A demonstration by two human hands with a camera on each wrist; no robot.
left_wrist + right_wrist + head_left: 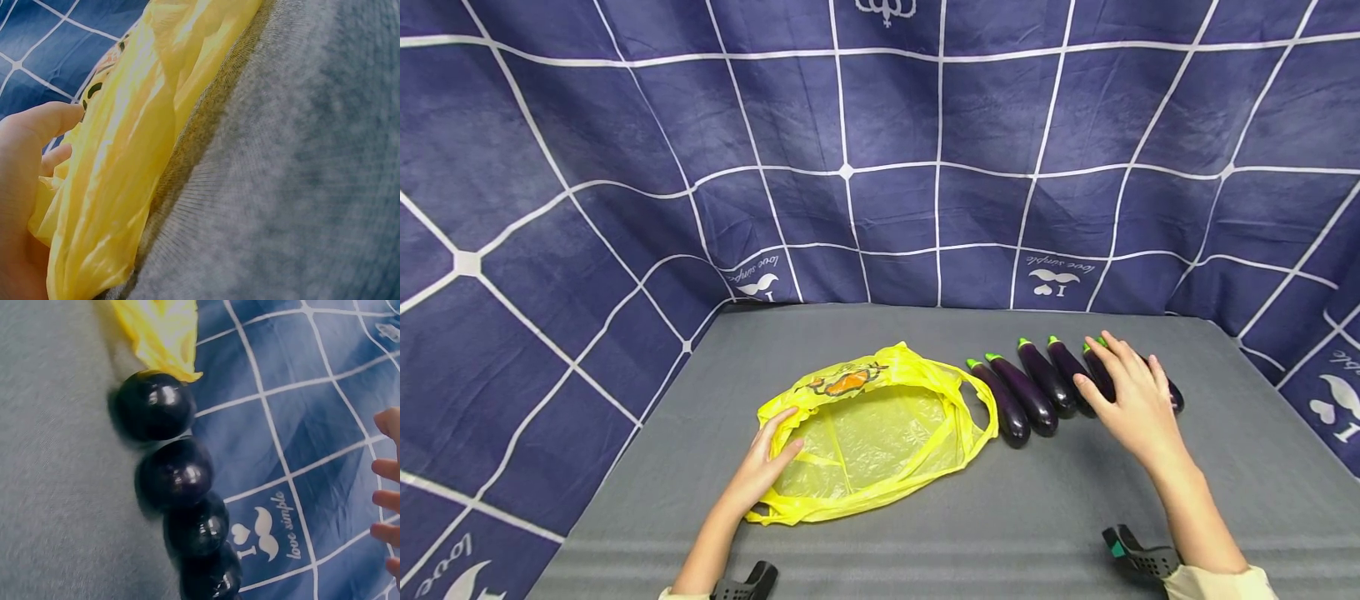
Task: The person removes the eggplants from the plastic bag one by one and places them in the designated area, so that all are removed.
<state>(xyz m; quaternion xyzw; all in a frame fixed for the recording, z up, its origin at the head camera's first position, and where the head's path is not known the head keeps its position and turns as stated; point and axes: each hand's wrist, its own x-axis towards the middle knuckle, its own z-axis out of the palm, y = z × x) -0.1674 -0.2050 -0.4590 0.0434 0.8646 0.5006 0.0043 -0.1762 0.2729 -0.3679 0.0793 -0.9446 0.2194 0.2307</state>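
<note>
A yellow plastic bag (868,433) lies with its mouth spread wide, an orange and black print on its far side. My left hand (765,462) is at the bag's left rim, thumb and fingers apart and touching the plastic. In the left wrist view, yellow folds (119,169) hide part of that hand. Several dark purple eggplants (1026,396) with green stem ends lie in a row right of the bag. Over the right end of this row hovers my right hand (1135,400), fingers spread, holding nothing and covering some eggplants. The right wrist view shows its fingertips apart from the eggplants (175,472).
A grey cloth (1000,517) covers the table. Blue curtains (895,208) with white grid lines stand behind and at both sides. The bag's right handle loop (988,417) reaches the nearest eggplant. Dark wrist mounts (1142,554) sit on both forearms.
</note>
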